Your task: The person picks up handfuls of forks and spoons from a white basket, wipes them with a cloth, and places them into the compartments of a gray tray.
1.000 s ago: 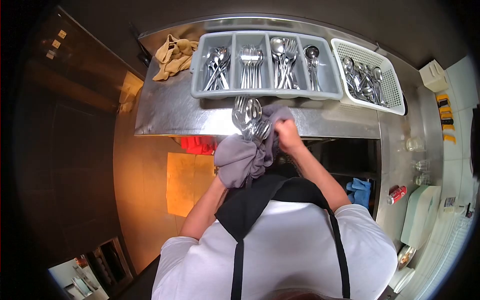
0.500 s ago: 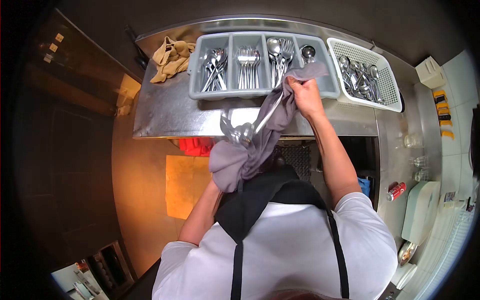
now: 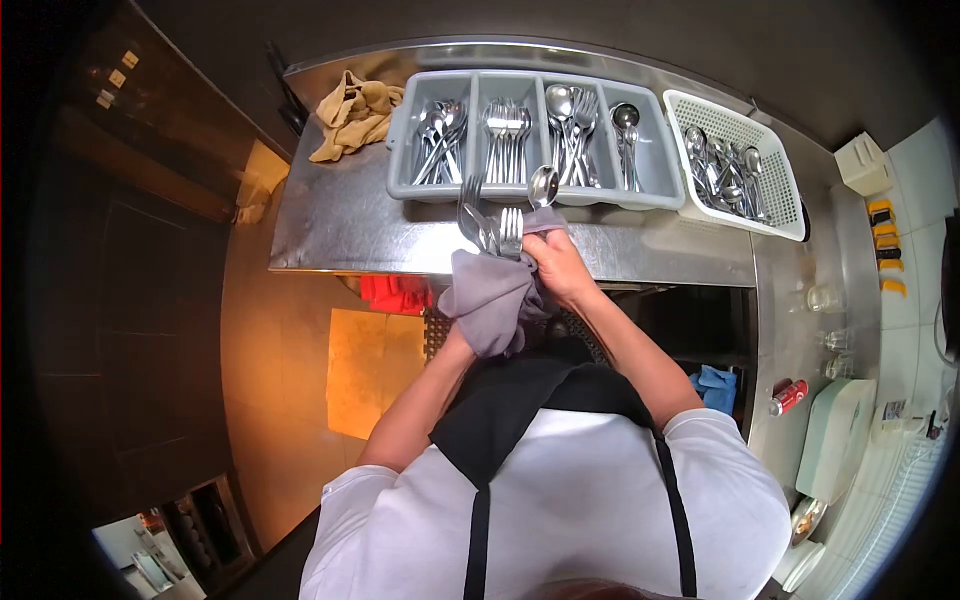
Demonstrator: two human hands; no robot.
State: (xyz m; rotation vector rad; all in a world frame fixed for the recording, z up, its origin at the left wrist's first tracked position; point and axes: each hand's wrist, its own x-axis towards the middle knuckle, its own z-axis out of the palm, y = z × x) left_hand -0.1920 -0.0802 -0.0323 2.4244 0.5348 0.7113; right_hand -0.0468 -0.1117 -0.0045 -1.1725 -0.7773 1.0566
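Note:
A purple-grey cloth is bunched between my hands in front of the counter edge. My left hand is closed beneath it, its fingers hidden by the fabric. Several forks stick up out of the cloth on that side, tines upward. My right hand is closed around the cloth's upper right end. From this grip a spoon points up, its bowl just below the front wall of the grey cutlery tray.
The tray's compartments hold spoons, forks and mixed cutlery. A white perforated basket of cutlery stands to its right. A tan cloth lies at left on the steel counter. A red can stands farther right.
My right hand has moved down and left, toward my left hand. The stretched cloth is now bunched up. The forks and the spoon now point upward, more clearly visible.

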